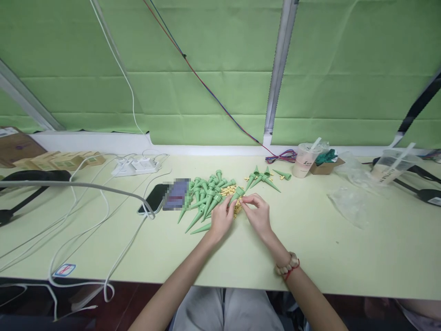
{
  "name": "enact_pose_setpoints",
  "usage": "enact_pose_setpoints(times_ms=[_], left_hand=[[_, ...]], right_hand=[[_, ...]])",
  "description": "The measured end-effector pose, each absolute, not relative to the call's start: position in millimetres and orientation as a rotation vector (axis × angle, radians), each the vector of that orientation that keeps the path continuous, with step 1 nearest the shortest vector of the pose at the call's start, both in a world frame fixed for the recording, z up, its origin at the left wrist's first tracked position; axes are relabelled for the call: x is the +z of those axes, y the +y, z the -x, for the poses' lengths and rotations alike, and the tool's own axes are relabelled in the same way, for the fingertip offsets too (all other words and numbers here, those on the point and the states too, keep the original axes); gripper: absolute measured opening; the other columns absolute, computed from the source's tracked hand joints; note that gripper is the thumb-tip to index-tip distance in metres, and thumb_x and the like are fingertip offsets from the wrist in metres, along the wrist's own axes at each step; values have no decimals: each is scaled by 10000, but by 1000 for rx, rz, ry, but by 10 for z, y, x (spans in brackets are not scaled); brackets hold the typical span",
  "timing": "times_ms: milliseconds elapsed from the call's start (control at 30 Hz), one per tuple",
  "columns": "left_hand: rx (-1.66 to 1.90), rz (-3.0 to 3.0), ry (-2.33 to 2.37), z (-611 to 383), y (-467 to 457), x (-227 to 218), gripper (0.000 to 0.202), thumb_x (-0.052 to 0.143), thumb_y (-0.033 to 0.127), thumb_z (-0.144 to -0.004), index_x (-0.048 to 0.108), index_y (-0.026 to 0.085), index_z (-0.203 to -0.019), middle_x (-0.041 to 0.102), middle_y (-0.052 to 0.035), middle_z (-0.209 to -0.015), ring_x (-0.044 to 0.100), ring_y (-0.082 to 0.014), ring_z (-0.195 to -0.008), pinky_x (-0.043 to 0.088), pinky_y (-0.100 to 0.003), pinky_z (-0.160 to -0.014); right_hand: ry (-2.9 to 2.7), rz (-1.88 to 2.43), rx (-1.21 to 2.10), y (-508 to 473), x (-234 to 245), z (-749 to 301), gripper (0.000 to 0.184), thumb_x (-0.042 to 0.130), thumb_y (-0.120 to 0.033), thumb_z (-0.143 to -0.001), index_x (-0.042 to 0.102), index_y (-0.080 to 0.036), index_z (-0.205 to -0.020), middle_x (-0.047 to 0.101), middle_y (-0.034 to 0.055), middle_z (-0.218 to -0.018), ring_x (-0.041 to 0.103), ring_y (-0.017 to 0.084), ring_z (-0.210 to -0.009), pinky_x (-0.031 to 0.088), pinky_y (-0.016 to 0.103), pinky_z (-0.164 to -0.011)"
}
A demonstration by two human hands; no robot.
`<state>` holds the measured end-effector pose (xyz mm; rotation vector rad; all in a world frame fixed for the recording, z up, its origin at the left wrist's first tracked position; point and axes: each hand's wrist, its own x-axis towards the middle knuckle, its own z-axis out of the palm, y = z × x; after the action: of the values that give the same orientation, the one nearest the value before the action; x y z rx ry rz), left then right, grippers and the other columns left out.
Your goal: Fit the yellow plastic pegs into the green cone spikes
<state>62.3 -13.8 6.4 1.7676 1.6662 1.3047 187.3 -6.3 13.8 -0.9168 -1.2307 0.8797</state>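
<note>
On the pale yellow-green desk [344, 262], at the left, a white plastic power strip [136, 166] lies near the back edge, with white cables [82, 286] around it. A dark-screened phone [154, 197] lies nearer to the front. At the right, a clear plastic cup [304, 161] with pale drink stands beside a small brown cardboard box [325, 169]. Behind hangs a green cloth curtain [206, 27].

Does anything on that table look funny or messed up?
Yes, the white cables on the left look messy: they straggle across the table and droop over its front edge. A crumpled clear plastic bag lies loose on the right. I can't see any spill.
</note>
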Motion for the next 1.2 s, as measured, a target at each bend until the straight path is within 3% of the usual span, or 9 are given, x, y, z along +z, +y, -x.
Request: enact_pose_setpoints(times_ms=[100,200,467,600,733,867,900,1000,1200], left_hand=[[1331,-1748,1632,-622,-117,66,278,464,389,-812,641,235,-960,610,-7,-629,518,-154,-559,340,-229,-570],[1386,-1716,1581,-608,-90,78,285,440,377,-827,636,228,-969,655,-23,-780,559,-162,-657,376,-236,-622],[1348,-1756,1518,-571,-79,102,308,432,363,-831,622,231,-1035,671,-41,-945,591,-180,-790,398,-261,-709],[1343,-1746,1565,-568,-104,127,270,501,364,-788,658,250,-976,681,-16,-785,567,-158,-652,380,-237,-642],[1345,-1800,1653,-564,-110,136,240,540,375,-757,689,255,-903,645,-2,-621,513,-143,-549,338,-227,-572],[1343,-1873,1688,-526,-74,136,281,487,375,-794,682,242,-947,630,-4,-596,521,-139,-535,352,-230,-564],[1359,-1861,1689,-507,-59,136,296,473,374,-804,676,237,-969,640,-8,-624,537,-142,-553,367,-233,-576],[1433,-1791,1681,-447,-17,138,318,467,372,-810,658,228,-1018,673,-24,-735,580,-155,-619,409,-251,-618],[1401,-1910,1512,-450,-33,156,271,497,316,-797,666,244,-996,675,-47,-1008,633,-187,-827,459,-286,-727]], right_hand=[[-1249,903,931,-65,140,-1840,169,669,-334,-662,600,-183,-700,596,42,-782,587,163,-773,516,305,-704],[-1108,905,1228,-45,155,-1816,328,718,-368,-597,595,-171,-829,619,40,-790,591,144,-707,516,277,-647],[-929,804,1668,-51,199,-1847,272,734,-365,-575,643,-145,-707,597,-11,-630,551,90,-586,490,259,-688],[-986,891,1454,-46,156,-1815,259,733,-349,-542,574,-160,-619,577,-15,-586,524,101,-539,472,264,-601],[-1289,995,821,-30,110,-1880,195,668,-274,-596,504,-201,-520,506,-27,-529,484,126,-544,447,279,-580],[-1517,945,569,-16,123,-1978,89,627,-266,-659,603,-223,-585,546,7,-618,510,153,-626,461,293,-615],[-1497,951,623,-14,134,-1980,72,634,-291,-661,638,-221,-675,576,18,-682,523,152,-631,467,285,-580],[-1304,983,983,-13,165,-1936,305,638,-416,-661,650,-191,-867,626,48,-815,558,155,-643,476,264,-489],[-1020,812,1626,-24,168,-1874,311,690,-412,-634,668,-152,-803,637,40,-785,585,126,-699,519,230,-576]])
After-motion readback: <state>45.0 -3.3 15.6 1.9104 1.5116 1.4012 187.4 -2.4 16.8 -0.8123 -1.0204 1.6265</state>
